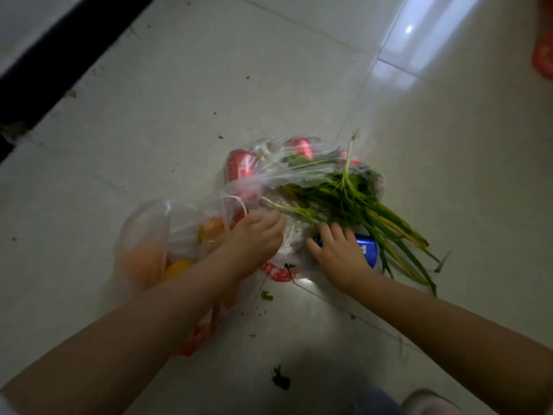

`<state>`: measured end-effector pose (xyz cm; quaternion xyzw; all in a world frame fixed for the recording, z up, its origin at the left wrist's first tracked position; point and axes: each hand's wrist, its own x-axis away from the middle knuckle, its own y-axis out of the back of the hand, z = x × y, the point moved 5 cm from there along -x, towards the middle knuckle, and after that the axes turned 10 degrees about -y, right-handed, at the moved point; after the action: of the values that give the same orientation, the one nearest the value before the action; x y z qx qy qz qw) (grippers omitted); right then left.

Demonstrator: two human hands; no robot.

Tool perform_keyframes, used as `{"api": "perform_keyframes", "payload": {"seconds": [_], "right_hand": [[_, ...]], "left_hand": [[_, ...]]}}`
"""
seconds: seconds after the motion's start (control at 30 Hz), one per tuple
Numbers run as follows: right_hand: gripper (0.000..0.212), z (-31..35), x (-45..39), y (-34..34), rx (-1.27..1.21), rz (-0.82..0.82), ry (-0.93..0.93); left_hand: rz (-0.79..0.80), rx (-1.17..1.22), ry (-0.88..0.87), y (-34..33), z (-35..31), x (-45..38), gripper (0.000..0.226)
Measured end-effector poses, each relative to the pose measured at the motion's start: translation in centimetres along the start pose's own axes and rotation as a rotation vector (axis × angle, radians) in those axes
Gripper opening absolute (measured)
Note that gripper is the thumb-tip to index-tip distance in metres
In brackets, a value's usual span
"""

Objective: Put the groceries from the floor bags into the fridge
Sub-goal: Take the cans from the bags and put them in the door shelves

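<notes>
Head view, looking down at a pale glossy tiled floor (pixel 179 100) on which the groceries lie. A thin, clear plastic bag (pixel 143 229) sits on the floor at the left and holds round orange and yellow fruits (pixel 179 266). Beside it, toward the centre, a second clear plastic bag with red print (pixel 278 272) lies crumpled and open; red drink cans (pixel 242 166) show through its far side. A bunch of long green leafy stalks (pixel 353 202) spills out of this bag to the right, its ends resting on the floor tiles.

The left hand (pixel 257 238) reaches between the two bags with its fingers curled and appears to pinch the thin plastic near the bag handles; the exact hold is hidden by the hand itself. The right hand (pixel 341 253) lies over a blue drink can (pixel 366 248), fingers curled round its near end, with the can lying on its side just beneath the green stalks.

Small dark leaf scraps (pixel 281 378) are scattered on the floor near the bottom edge. A dark strip (pixel 59 58) crosses the upper left corner, and a blurred red-orange object (pixel 543 55) lies at the right edge.
</notes>
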<state>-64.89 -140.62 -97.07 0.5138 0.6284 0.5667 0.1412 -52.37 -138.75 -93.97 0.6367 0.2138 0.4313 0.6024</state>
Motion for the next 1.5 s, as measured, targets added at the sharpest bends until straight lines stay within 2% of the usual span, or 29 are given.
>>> {"api": "perform_keyframes", "payload": {"seconds": [0.07, 0.17, 0.23, 0.33, 0.43, 0.53, 0.67, 0.8, 0.93, 1.07, 1.13, 1.23, 1.3, 1.4, 1.43, 1.5], "right_hand": [[0.052, 0.0, -0.3, 1.1, -0.017, 0.025, -0.030], [0.064, 0.3, -0.1, 0.1, 0.006, 0.091, 0.096], [0.065, -0.3, 0.1, 0.0, -0.005, 0.145, 0.104], [0.083, -0.7, 0.4, 0.7, -0.074, -0.008, 0.123], [0.100, -2.4, 0.5, 1.7, -0.205, -0.146, 0.072], [0.095, -3.4, 0.5, 1.7, -0.304, -0.087, 0.072], [0.077, -3.6, -0.2, 1.2, -0.380, 0.012, 0.031], [0.070, -2.8, -0.6, 1.7, -0.352, 0.035, 0.047], [0.064, -2.2, -1.3, 2.3, -0.314, 0.037, 0.042], [0.056, -2.1, -1.5, 2.7, -0.338, 0.042, 0.041], [0.063, -2.4, -1.3, 2.2, -0.337, 0.072, 0.044], [0.066, -2.9, -1.4, 2.0, -0.355, 0.029, 0.032], [0.060, -2.9, -1.2, 2.6, -0.444, 0.028, 0.041], [0.060, -3.5, -0.8, 3.0, -0.492, 0.008, 0.046], [0.060, -3.7, -0.7, 2.9, -0.498, 0.033, 0.041], [0.062, -4.1, -0.5, 2.8, -0.535, 0.080, 0.018]], "left_hand": [[0.008, 0.042, -0.021, 0.5, 0.1, -0.7, 0.024], [0.048, 0.075, 0.013, -0.4, 1.2, -0.9, 0.011], [0.094, 0.119, 0.040, -1.4, 2.1, -0.7, 0.030], [0.077, 0.105, 0.088, -1.9, 2.9, -0.4, 0.036], [0.165, 0.107, 0.146, -1.8, 3.3, -0.5, 0.030], [0.285, 0.037, 0.223, -1.6, 4.5, -0.3, 0.039], [0.279, 0.007, 0.443, -1.2, 7.7, 0.7, 0.036], [0.287, 0.036, 0.504, -1.1, 8.5, 0.2, 0.043], [0.201, 0.340, 0.728, -1.9, 8.3, -0.8, 0.059], [0.232, 0.610, 0.901, -2.8, 7.3, -1.2, 0.085], [0.231, 0.788, 0.994, -3.1, 7.0, -1.5, 0.095], [0.165, 1.051, 1.116, -2.9, 6.8, -1.7, 0.104], [0.170, 1.094, 1.108, -3.1, 6.5, -1.4, 0.104], [0.241, 0.978, 1.016, -4.2, 6.2, -0.1, 0.089], [0.254, 0.953, 0.961, -4.6, 6.1, 0.5, 0.083], [0.313, 0.823, 0.736, -4.2, 5.6, 1.1, 0.073]]}}
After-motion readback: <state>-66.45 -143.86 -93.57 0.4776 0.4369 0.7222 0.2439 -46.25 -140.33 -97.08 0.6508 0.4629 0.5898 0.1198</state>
